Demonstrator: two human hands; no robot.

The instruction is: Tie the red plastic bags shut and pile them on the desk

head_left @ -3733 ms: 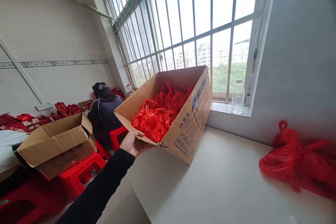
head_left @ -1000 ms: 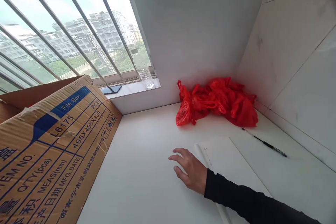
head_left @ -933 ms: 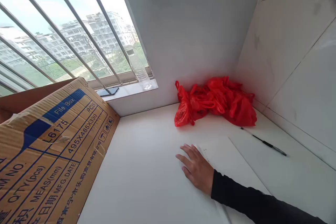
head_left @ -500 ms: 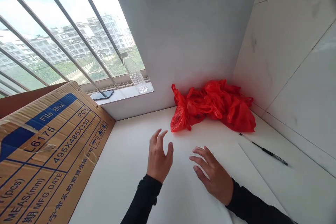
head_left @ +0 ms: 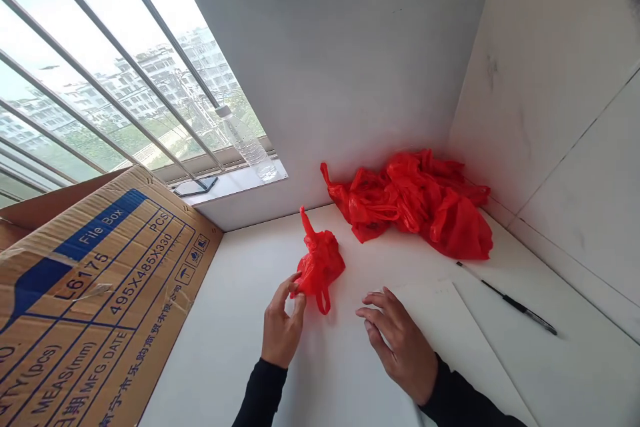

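A crumpled red plastic bag (head_left: 323, 261) is gripped at its lower left edge by my left hand (head_left: 284, 323), thumb and fingers pinching it. One handle loop hangs toward me and a twisted end points up toward the wall. To the right of that bag, my right hand (head_left: 400, 343) hovers with curved fingers apart and nothing between them. Behind both hands, a heap of more red plastic bags (head_left: 415, 203) lies against the wall.
A cardboard box (head_left: 115, 287) stands at the left. On the window sill are a clear bottle (head_left: 250, 150) and a phone (head_left: 197, 186). A black pen (head_left: 515, 303) lies at the right, beside white paper (head_left: 465, 327) on the white table (head_left: 215, 320).
My left hand has taken hold of one red bag and drawn it away from the heap, toward me and left. My right hand has barely moved.
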